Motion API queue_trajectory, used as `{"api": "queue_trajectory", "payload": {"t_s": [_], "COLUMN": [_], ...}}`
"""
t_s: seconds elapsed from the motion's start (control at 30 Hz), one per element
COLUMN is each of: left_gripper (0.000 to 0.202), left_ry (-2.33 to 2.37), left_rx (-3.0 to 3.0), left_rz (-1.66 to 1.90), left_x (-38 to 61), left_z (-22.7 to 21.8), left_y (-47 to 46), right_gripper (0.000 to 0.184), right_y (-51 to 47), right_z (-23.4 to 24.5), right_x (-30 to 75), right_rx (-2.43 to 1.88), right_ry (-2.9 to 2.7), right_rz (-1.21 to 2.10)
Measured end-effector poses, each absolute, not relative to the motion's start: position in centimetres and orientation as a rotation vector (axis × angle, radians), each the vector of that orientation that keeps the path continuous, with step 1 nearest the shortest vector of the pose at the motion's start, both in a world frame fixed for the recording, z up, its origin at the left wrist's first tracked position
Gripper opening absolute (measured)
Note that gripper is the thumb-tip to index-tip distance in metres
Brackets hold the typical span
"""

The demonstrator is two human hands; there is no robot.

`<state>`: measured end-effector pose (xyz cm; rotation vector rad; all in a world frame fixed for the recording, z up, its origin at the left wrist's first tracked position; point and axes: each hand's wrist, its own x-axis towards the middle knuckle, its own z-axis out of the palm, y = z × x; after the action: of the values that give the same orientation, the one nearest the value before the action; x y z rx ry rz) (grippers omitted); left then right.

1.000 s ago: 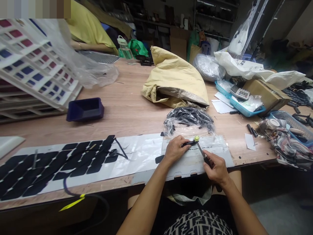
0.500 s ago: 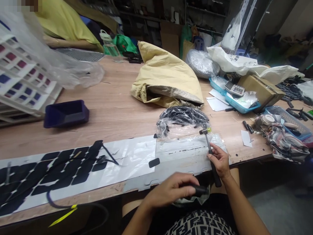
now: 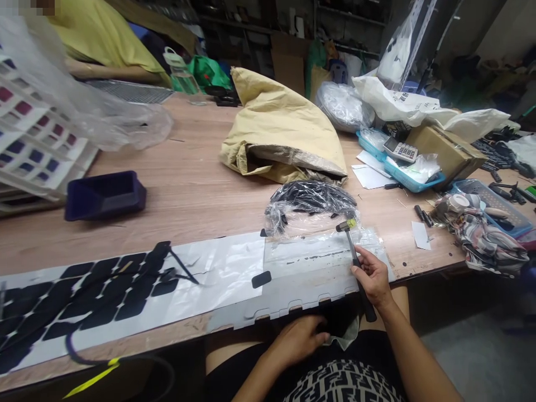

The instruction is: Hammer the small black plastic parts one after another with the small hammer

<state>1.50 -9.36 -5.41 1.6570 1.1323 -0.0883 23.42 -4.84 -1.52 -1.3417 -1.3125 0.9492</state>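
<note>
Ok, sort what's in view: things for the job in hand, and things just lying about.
Apparently in use:
hammer, in the right hand
open sack, at the left hand
grey sheet, near both hands

Seemingly lying about:
purple tray
calculator
clear bottle

Repeated F letters (image 3: 350,371) on patterned garment (image 3: 335,388)

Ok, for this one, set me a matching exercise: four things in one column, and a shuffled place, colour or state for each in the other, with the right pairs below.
Column 1
1. Hammer
2. Small tray near the white crate
3. Calculator
4. Black bundle

Column 2
A. Next to the brown box
B. Wrapped in clear plastic
C. Held in the right hand
D. Dark blue

Pairs: 1-C, 2-D, 3-A, 4-B
</note>
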Motion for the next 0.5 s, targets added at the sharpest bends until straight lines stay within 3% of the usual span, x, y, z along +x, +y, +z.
{"api": "queue_trajectory", "payload": {"t_s": [0.1, 0.17, 0.37, 0.5], "left_gripper": [0.039, 0.039, 0.032, 0.028], "left_ry": [0.726, 0.696, 1.714, 1.938], "left_rx": [1.639, 1.66, 1.926, 1.977], "left_rz": [0.015, 0.175, 0.682, 0.821], "left_x": [1.6, 2.0, 3.8, 4.5], "left_z": [-0.1, 2.1, 0.0, -2.0], "left_y": [-7.1, -4.2, 6.6, 10.6], "right_gripper": [0.046, 0.046, 0.045, 0.045], "right_y": [-4.9, -4.9, -4.8, -4.8], "right_z": [-1.5, -1.5, -1.5, -1.5], "right_x": [23.2, 23.1, 23.3, 23.4], "right_rx": [-1.332, -1.324, -1.305, -1.316], "right_ry": [-1.289, -1.275, -1.28, -1.293], "right_rz": [0.936, 0.934, 0.923, 0.91]}}
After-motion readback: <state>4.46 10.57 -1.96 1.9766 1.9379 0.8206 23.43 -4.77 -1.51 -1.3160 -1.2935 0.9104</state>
